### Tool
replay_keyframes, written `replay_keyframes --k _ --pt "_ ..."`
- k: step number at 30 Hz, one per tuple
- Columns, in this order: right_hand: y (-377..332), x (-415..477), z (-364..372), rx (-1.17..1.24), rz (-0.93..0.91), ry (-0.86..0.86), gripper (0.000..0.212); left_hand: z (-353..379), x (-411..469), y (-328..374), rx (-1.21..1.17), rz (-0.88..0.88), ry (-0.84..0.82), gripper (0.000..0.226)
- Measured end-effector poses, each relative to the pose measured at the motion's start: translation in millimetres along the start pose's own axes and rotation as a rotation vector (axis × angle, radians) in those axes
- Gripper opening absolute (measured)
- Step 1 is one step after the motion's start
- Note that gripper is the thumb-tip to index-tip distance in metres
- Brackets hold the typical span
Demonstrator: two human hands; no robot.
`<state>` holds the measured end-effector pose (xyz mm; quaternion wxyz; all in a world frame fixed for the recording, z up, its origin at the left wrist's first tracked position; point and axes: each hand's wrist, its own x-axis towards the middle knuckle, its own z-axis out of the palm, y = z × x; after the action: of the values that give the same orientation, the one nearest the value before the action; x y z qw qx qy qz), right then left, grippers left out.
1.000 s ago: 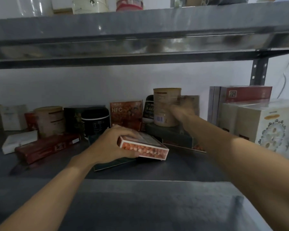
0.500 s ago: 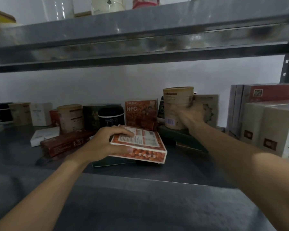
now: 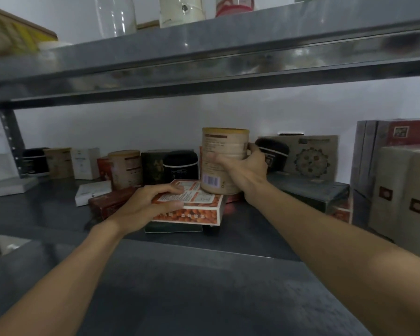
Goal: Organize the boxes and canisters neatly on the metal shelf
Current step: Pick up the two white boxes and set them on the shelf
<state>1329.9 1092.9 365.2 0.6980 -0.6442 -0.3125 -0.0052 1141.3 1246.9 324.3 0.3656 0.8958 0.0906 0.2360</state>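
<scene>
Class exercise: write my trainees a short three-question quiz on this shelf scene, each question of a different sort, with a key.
1. True or false: the right-hand grip is curled round the tall tan canister.
2. What does the left-hand grip hold? A) the flat orange box B) a white carton C) a black canister
3. Fill in: the clear glass jar stands on the ___ shelf.
Key: 1 true; 2 A; 3 upper.

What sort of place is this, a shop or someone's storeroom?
Probably a storeroom or pantry, not certain: a bare metal shelf against a white wall, crowded with packaged goods like the tan canister and orange box, a glass jar on the shelf above.
</scene>
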Motion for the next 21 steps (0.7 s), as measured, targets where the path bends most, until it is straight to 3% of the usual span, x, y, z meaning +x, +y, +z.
replay_keyframes --k 8,17,21 --pt "-5 -15 44 0.01 -0.017 -0.079 0.08 -15 -4 -3 0.067 -0.048 0.042 0.086" --pt "9 -25 59 -0.043 -0.023 -0.398 0.089 -41 -16 -25 0.064 -0.11 0.068 0.088" --pt "17 -34 69 -0.084 -0.033 -0.377 0.09 -46 -20 -31 0.006 -0.157 0.106 0.082"
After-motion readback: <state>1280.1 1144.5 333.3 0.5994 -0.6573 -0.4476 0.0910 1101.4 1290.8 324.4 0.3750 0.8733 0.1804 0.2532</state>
